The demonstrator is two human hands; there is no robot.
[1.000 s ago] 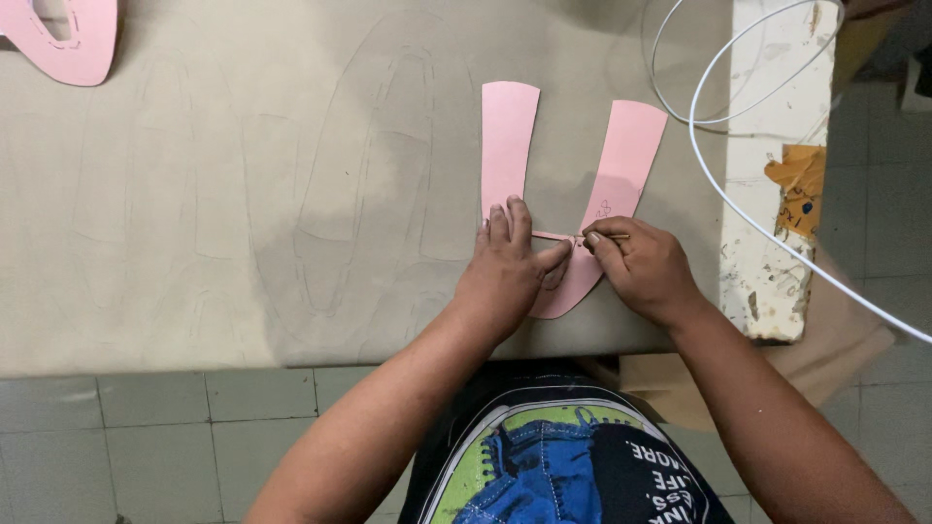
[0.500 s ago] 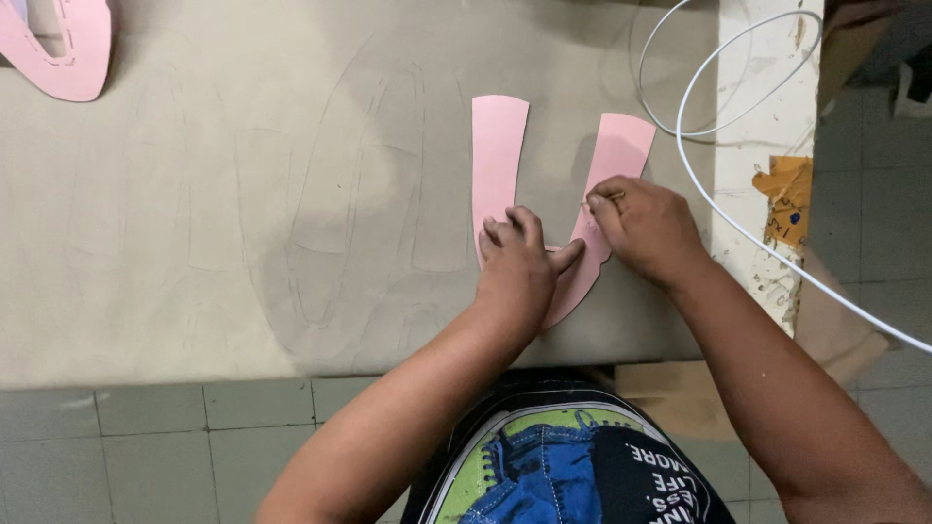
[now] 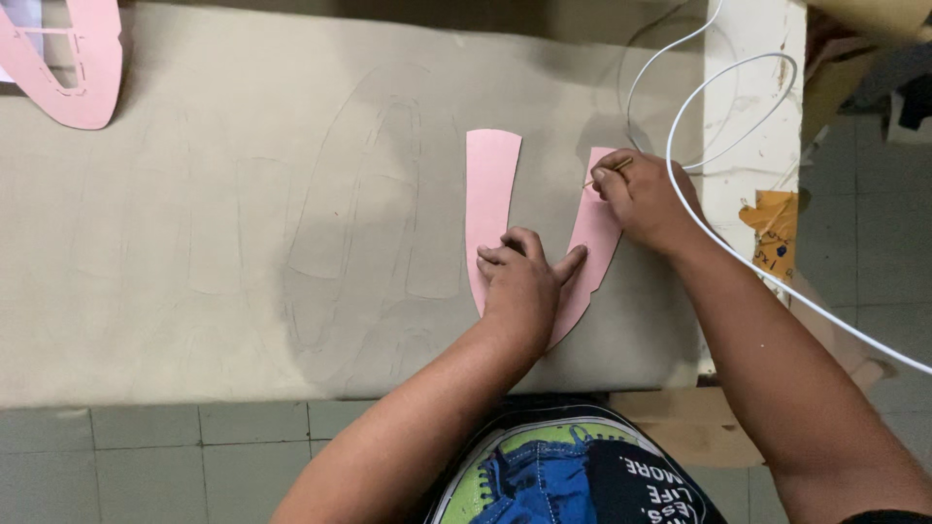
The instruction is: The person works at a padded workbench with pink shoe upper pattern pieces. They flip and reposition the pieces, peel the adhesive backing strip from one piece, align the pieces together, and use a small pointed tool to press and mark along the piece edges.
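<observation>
**Tracing hand climbs the right arm of the pink pattern**

Up from the pattern's curved base, the right hand (image 3: 643, 199) has travelled to its right tip, fingers pinched on a thin pencil (image 3: 608, 172). Flat on the pink U-shaped pattern (image 3: 491, 184), the left hand (image 3: 525, 286) presses open-palmed. Thin, light and flexible, the piece likely slides unless pinned. Beneath lies a matte beige tabletop (image 3: 194, 243); a white cable (image 3: 718, 233) loops beside it.
</observation>
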